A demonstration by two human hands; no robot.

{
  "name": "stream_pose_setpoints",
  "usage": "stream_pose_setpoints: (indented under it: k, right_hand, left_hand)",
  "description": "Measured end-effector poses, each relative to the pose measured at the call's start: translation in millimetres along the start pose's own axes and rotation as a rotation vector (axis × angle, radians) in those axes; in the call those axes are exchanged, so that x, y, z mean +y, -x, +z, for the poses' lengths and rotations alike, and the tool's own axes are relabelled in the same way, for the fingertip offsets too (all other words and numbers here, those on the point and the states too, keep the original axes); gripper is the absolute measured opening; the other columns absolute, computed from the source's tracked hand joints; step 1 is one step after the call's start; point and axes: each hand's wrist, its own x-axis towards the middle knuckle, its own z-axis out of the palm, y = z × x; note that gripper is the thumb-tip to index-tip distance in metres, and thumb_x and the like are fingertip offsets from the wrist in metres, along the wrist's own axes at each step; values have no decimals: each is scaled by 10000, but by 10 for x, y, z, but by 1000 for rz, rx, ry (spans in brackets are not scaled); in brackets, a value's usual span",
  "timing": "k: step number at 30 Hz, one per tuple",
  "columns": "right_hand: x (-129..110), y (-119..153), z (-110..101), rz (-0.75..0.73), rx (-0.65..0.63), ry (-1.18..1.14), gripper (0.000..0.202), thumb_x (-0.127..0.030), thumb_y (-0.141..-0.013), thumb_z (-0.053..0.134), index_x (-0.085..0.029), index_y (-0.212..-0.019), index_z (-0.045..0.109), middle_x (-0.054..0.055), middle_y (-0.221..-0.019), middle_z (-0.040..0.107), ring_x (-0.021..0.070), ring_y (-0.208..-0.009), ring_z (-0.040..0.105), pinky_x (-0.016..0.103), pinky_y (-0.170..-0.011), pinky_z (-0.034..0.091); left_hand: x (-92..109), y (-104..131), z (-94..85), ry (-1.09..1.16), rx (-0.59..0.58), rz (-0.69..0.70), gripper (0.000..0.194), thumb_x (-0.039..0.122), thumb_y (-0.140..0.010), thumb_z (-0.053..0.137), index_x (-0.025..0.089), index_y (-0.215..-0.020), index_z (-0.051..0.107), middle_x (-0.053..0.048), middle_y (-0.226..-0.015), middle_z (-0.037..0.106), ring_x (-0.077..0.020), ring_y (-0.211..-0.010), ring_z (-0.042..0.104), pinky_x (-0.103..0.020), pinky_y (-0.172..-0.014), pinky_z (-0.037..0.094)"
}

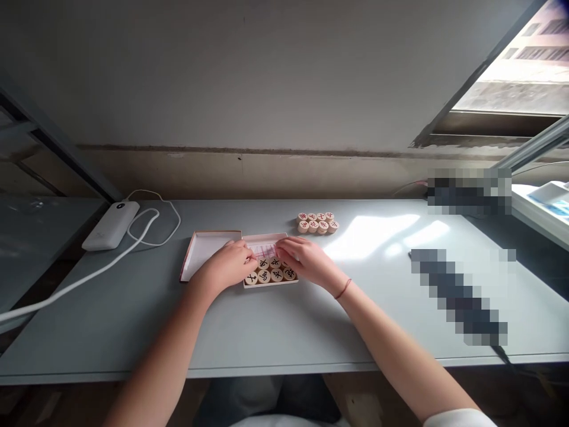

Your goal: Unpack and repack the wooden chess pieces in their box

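Pieces of round pale wood with black characters [264, 276] lie in rows inside a shallow white cardboard box [262, 238], between the two hands and toward 6 o'clock from their fingertips. In the 12 o'clock part of this box is a white sheet with red lines [265, 251], its visible strip running from 9 to 3 o'clock. The left hand [229, 264] is near its 9 o'clock end, the right hand [304, 258] at its 3 o'clock end, so neither is clearly nearer. Each grip is curled, fingers close together, but I cannot tell whether it has hold of anything. On the grey table [275, 332], a white-lined lid with brown edge [211, 246] lies at 9 o'clock from the box; pale wooden discs with red characters [317, 224] stand in two rows toward 1 o'clock.
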Motion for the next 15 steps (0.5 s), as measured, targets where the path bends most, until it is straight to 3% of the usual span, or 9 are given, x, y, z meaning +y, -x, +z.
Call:
stream_pose_setpoints:
  k: [3, 8, 12, 15]
  right_hand:
    - [18, -12, 107, 36, 3, 64, 260, -241, -951, 416, -191, -755, 580, 52, -731, 620, 173, -699, 545, 271, -616, 406]
    - [33, -25, 145, 74, 46, 91, 328, -249, -963, 395, -195, -677, 547, 55, -703, 611, 165, -668, 545, 270, -629, 387]
    - [43, -14, 156, 67, 55, 60, 319, -267, -960, 387, -198, -726, 592, 64, -730, 640, 182, -692, 562, 291, -642, 415]
    - [30, -1, 130, 42, 140, -9, 208, -267, -931, 436, -206, -891, 631, 75, -855, 677, 195, -784, 593, 311, -693, 457]
  left_hand:
    - [43, 33, -55, -27, -111, -28, 261, 324, -790, 418, 229, -756, 659, -35, -991, 644, -218, -946, 589, -265, -728, 450]
    - [26, 56, -136, 10, -184, -65, 193, 351, -769, 448, 233, -798, 599, -7, -852, 655, -188, -731, 592, -256, -566, 397]
    - [-67, 56, -136, 109, -179, -3, 173, 383, -768, 494, 246, -800, 594, 17, -799, 662, -166, -650, 576, -242, -519, 367]
    - [-83, 47, -135, 211, -59, 43, 224, 428, -792, 507, 254, -880, 618, 13, -842, 665, -155, -650, 579, -240, -531, 390]
